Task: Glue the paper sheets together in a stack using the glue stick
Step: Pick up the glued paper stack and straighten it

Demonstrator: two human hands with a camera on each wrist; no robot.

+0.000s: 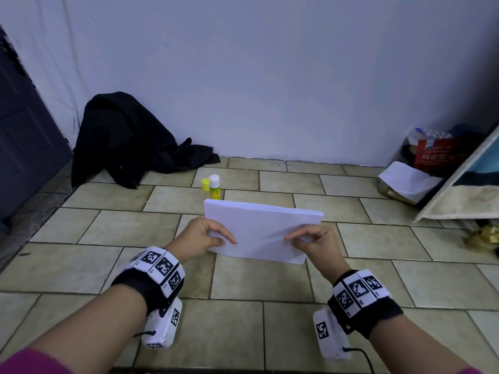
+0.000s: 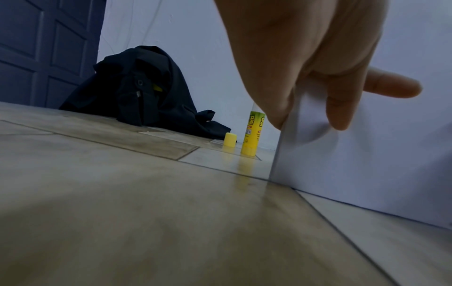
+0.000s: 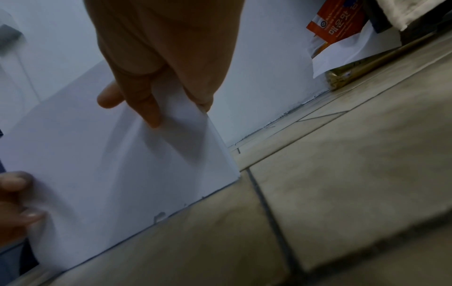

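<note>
A stack of white paper sheets [image 1: 259, 228] stands upright on its long edge on the tiled floor, tilted slightly back. My left hand [image 1: 205, 236] grips its left side, thumb in front; my right hand [image 1: 310, 238] grips its right side the same way. In the left wrist view the paper stack [image 2: 367, 154] meets the floor along its bottom edge, and in the right wrist view the paper stack [image 3: 110, 164] shows the same. Behind it an uncapped yellow glue stick [image 1: 215, 187] stands upright, also seen as the glue stick [image 2: 253, 133], with its yellow cap [image 1: 205, 184] beside it.
A black garment [image 1: 129, 139] lies heaped against the wall at back left, beside a dark door [image 1: 24, 136]. At the right stand a red packet [image 1: 437, 155], a loose white sheet [image 1: 410, 179] and a leaning board [image 1: 464, 190]. Beige floor tiles [image 1: 243, 287] lie in front.
</note>
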